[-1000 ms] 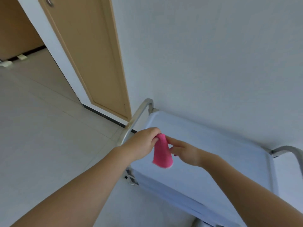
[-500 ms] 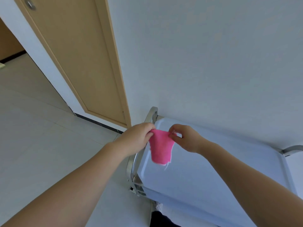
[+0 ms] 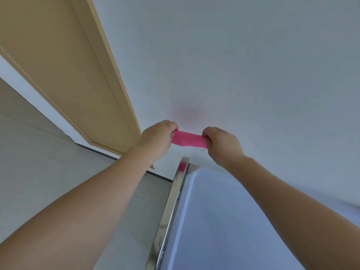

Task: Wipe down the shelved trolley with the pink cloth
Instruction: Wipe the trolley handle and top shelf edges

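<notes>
The pink cloth (image 3: 188, 140) is stretched flat between both hands, held up in the air in front of the white wall. My left hand (image 3: 157, 138) pinches its left end and my right hand (image 3: 222, 144) pinches its right end. Below them is the trolley: its pale blue-white top shelf (image 3: 224, 221) fills the lower right, and its shiny metal side rail (image 3: 171, 207) runs along the shelf's left edge. The cloth hangs above the shelf's far corner and touches nothing. The lower shelves are hidden.
A white wall (image 3: 243, 65) stands directly behind the trolley. A tan wooden door (image 3: 64, 71) is open at the left, with pale floor tiles (image 3: 48, 166) and a dark skirting strip beside the trolley.
Both hands have risen and drawn apart, pulling the hanging cloth out into a taut horizontal strip. The view has come closer to the trolley's left end.
</notes>
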The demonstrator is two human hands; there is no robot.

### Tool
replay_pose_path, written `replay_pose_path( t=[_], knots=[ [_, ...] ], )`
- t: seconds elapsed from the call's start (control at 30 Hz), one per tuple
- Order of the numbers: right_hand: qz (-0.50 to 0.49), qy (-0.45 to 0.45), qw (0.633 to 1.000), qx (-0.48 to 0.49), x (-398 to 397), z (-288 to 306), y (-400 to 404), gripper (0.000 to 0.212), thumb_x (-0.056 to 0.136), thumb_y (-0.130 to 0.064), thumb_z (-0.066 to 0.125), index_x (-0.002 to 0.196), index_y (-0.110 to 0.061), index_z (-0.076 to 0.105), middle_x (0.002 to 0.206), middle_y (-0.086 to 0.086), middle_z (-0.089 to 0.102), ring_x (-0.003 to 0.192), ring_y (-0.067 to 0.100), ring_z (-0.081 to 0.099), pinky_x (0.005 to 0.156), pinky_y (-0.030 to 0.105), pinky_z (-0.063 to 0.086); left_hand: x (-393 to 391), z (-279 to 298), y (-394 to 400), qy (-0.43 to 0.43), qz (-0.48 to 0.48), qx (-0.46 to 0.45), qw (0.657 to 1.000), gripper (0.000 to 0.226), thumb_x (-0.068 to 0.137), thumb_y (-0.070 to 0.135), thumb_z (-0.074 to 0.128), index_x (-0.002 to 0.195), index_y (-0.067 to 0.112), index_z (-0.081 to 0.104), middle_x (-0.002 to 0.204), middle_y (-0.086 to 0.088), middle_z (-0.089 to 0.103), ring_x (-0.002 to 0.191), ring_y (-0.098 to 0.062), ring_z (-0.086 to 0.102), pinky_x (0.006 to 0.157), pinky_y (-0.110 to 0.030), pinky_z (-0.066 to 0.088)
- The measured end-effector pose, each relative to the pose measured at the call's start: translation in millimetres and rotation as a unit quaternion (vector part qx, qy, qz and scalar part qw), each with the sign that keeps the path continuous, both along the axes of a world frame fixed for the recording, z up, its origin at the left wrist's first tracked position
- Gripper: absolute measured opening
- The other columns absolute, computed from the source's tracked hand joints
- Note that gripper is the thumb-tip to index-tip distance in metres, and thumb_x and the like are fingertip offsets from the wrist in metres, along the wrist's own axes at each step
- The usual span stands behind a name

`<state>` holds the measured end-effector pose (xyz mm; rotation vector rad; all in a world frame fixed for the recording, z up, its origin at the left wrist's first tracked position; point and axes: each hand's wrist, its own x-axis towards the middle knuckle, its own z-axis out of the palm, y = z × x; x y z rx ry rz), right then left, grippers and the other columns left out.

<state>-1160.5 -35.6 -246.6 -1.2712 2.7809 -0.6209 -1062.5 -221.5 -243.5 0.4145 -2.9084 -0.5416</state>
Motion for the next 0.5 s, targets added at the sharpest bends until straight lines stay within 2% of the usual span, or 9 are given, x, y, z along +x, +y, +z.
replay_pose_path(
  t=[0.17,0.3,0.37,0.43,0.5],
  knots=[
    [-0.013,-0.069,0.984,0.165,6,-59,-10,0.014,0.092,-0.012,0.043,0.093,-0.019,0.055,0.083,0.002,0.061,0.073,0.025,0.058,0.059,0.030,0.040,4,-62,-2,-0.107,-0.010,0.030,0.994,0.020,0.095,0.016,0.043,0.100,0.017,0.062,0.090,-0.001,0.060,0.075,-0.020,0.055,0.062,-0.031,0.041],
    [-0.042,-0.146,0.977,0.147,17,-81,-9,0.014,0.092,-0.022,0.046,0.095,-0.018,0.059,0.084,0.003,0.062,0.073,0.025,0.054,0.060,0.029,0.039,20,-81,4,-0.165,-0.018,0.123,0.978,0.023,0.087,0.009,0.045,0.097,0.014,0.065,0.088,-0.005,0.064,0.081,-0.025,0.059,0.070,-0.039,0.050],
    [-0.046,-0.169,0.977,0.124,23,-85,-7,0.015,0.094,-0.026,0.046,0.094,-0.018,0.059,0.080,0.001,0.060,0.070,0.024,0.053,0.059,0.029,0.040,19,-81,6,-0.175,0.029,0.184,0.967,0.025,0.083,0.009,0.044,0.093,0.015,0.066,0.088,-0.004,0.066,0.079,-0.023,0.061,0.071,-0.038,0.053],
    [-0.038,-0.173,0.978,0.114,28,-87,-7,0.015,0.096,-0.025,0.046,0.094,-0.018,0.059,0.083,0.002,0.062,0.071,0.024,0.055,0.059,0.030,0.043,9,-78,8,-0.178,0.069,0.200,0.961,0.023,0.087,0.017,0.042,0.095,0.013,0.062,0.089,-0.005,0.065,0.078,-0.022,0.060,0.067,-0.035,0.050],
    [-0.025,-0.174,0.979,0.101,32,-87,-6,0.018,0.096,-0.023,0.044,0.097,-0.018,0.061,0.088,0.004,0.065,0.076,0.026,0.058,0.065,0.034,0.049,-10,-74,12,-0.183,0.085,0.198,0.959,0.029,0.094,0.027,0.036,0.105,0.009,0.056,0.093,-0.007,0.062,0.079,-0.022,0.057,0.065,-0.032,0.042]
  ],
)
